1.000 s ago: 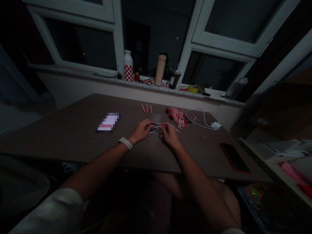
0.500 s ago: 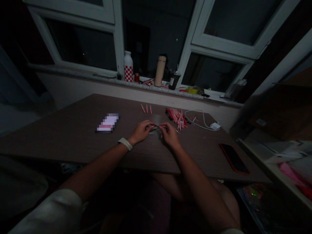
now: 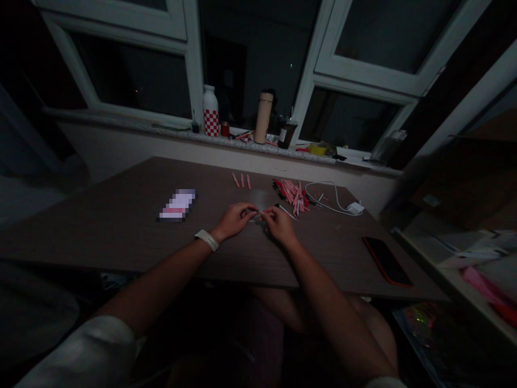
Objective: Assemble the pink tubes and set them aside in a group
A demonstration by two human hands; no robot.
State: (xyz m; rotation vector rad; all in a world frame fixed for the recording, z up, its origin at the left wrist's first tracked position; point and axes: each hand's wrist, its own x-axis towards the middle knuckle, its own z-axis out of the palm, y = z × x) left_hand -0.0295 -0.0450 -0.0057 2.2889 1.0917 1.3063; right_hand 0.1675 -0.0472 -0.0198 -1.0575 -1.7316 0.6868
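In the head view my left hand and my right hand meet over the middle of the table, fingertips nearly touching. Both are closed in a pinch around something too small and dim to make out. Just beyond my right fingers lies a thin pale stick with a dark end. Behind it is a heap of pink pen-like tubes mixed with red and black pieces. Farther back, three pink tubes lie side by side, apart from the heap.
A lit phone lies left on the brown table; a dark phone lies right. A white charger with its cable is behind the heap. A checkered bottle, a beige flask and a dark cup line the windowsill.
The dark slim piece between my fingertips no longer shows there. The dark-ended stick beside my right hand is now visible along its length. Both hands stay close together in nearly the same place.
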